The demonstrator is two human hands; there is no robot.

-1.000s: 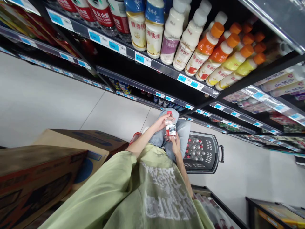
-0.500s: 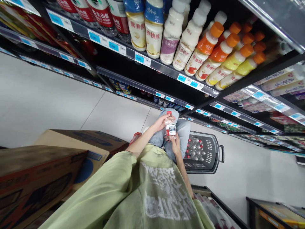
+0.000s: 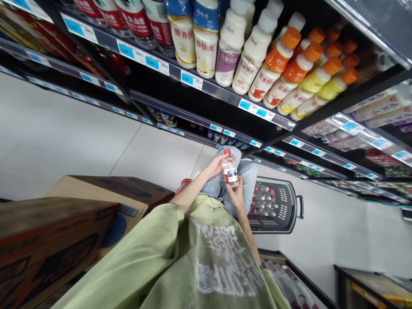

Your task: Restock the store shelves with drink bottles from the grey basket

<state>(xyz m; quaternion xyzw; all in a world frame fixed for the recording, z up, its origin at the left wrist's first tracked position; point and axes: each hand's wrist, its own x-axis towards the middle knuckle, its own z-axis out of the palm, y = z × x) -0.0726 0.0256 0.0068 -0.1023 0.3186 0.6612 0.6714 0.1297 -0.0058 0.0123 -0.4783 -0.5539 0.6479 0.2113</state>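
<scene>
I hold a small clear water bottle (image 3: 229, 170) with a red cap and red label upright over my knees. My left hand (image 3: 216, 165) wraps its upper part from the left. My right hand (image 3: 236, 195) grips it from below, fingers round the base. Just to the right, on the floor, sits a dark plastic basket (image 3: 286, 214) with several red-capped bottles lying in it.
Black store shelves (image 3: 206, 88) with price tags run across the top, stocked with milk-drink bottles (image 3: 254, 60) and water bottles. Brown cardboard boxes (image 3: 64, 223) stand at my left. A low rack (image 3: 370, 279) is at the lower right. The floor is white tile.
The bottle and both hands stay almost where they were; my right hand has shifted very slightly on the base. The view drifted a little.
</scene>
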